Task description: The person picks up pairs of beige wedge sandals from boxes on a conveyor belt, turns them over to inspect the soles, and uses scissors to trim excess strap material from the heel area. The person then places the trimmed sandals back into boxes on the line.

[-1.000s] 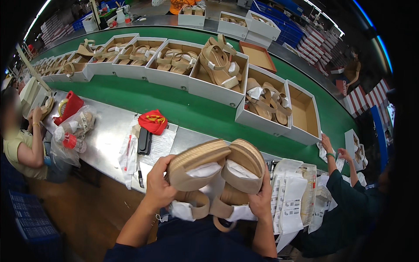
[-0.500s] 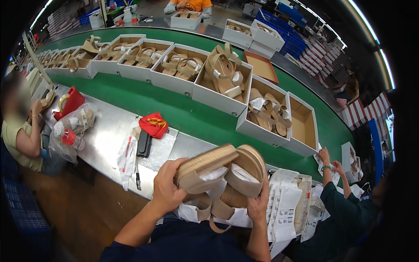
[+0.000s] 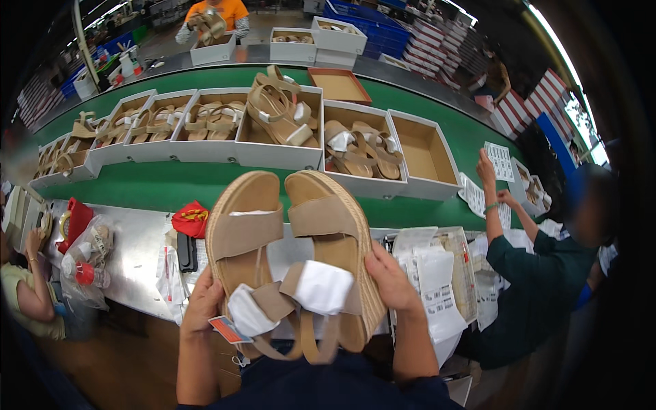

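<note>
A pair of beige wedge sandals is held up side by side in front of me, toes pointing away and footbeds facing me. My left hand (image 3: 203, 301) is closed on the outer edge of the left sandal (image 3: 247, 246). Closed on the woven sole of the right sandal (image 3: 329, 229) is my right hand (image 3: 391, 277). White wrapping (image 3: 325, 287) covers parts of the ankle straps. A small orange and blue tag (image 3: 229, 329) hangs beside the left sandal's heel. Beyond them, open white shoeboxes (image 3: 279, 156) with similar sandals stand on the green belt.
An empty shoebox (image 3: 426, 157) ends the row at right. Label sheets (image 3: 432, 287) lie in a tray on the metal bench (image 3: 137, 239). A red cloth bundle (image 3: 190, 219) and black case (image 3: 186, 253) lie left. Co-workers sit left, right, and across the belt.
Both sandals have been tipped upright, so their footbeds and straps now show instead of mostly their soles and toes. The view has swung right. A co-worker at right now lifts a label sheet.
</note>
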`<state>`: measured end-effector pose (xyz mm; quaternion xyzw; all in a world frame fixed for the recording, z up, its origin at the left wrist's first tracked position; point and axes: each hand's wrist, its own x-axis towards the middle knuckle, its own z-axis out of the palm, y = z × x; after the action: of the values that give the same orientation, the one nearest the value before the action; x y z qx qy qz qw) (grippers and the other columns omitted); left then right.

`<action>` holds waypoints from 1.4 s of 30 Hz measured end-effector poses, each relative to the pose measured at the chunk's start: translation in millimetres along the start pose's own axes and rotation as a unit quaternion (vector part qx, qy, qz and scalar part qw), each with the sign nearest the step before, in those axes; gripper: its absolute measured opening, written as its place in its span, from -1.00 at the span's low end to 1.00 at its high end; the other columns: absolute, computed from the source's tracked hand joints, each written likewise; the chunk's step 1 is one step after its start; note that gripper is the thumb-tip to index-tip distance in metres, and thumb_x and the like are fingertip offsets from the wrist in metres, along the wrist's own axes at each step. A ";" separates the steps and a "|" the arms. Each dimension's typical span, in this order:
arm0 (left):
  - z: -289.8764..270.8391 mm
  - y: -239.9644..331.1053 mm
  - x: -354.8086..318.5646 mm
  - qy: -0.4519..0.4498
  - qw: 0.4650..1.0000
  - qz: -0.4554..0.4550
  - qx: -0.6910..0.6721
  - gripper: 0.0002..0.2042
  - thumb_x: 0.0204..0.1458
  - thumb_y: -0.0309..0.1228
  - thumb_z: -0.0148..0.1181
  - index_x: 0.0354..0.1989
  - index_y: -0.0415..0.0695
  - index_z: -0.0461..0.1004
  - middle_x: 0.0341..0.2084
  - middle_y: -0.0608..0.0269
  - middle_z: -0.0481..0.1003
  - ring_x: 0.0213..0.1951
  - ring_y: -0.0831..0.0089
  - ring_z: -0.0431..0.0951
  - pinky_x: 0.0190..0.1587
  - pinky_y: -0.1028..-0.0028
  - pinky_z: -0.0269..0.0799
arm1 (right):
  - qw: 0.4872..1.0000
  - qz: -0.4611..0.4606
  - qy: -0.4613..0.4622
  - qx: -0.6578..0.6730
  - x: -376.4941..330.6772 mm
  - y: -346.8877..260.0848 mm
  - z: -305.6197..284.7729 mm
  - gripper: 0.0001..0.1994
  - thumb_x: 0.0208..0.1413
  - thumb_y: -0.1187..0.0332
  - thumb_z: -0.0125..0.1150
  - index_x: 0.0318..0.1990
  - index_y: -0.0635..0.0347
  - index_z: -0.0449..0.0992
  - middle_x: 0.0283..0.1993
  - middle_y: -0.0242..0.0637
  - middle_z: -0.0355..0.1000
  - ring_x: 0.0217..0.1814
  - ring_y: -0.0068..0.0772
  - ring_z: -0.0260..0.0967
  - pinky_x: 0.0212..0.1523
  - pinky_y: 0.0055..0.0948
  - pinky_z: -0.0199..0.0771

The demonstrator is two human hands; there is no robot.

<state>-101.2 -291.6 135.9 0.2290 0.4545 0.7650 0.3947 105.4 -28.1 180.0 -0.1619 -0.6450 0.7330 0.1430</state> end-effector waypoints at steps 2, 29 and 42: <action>-2.2 12.7 1.5 -0.017 0.998 -0.041 0.042 -0.43 0.25 -0.32 0.08 0.35 -0.32 0.10 0.21 0.11 0.33 0.20 0.41 0.36 0.24 0.42 0.25 | 0.990 -0.012 0.030 -0.140 -1.1 -13.8 -4.2 -0.45 0.34 0.20 0.01 0.38 0.29 0.15 0.22 -0.14 0.37 0.20 -0.39 0.31 0.23 -0.42 0.27; 55.0 -42.2 33.5 0.028 0.855 -0.011 -0.518 -0.55 0.30 -0.23 -0.01 0.29 -0.16 0.19 0.24 0.05 0.30 0.23 0.23 0.37 0.26 0.23 0.38 | 0.800 -0.071 0.089 0.589 19.0 41.3 68.3 -0.55 0.35 0.13 -0.02 0.24 0.23 0.29 0.24 -0.15 0.33 0.23 -0.20 0.34 0.20 -0.29 0.49; 42.5 -87.9 29.5 0.063 0.824 -0.107 -0.552 -0.59 0.29 -0.13 -0.01 0.19 -0.11 0.34 0.05 0.13 0.44 0.04 0.34 0.51 -0.05 0.46 0.63 | 0.691 0.129 0.031 0.710 20.3 95.3 84.8 -0.58 0.33 0.07 -0.01 0.19 0.11 0.35 0.11 -0.24 0.39 0.10 -0.33 0.39 0.00 -0.45 0.62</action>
<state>-53.4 -221.5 79.1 -0.1261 0.0015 0.8540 0.5048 51.1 -107.9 94.2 -0.1161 0.0999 0.9784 0.1389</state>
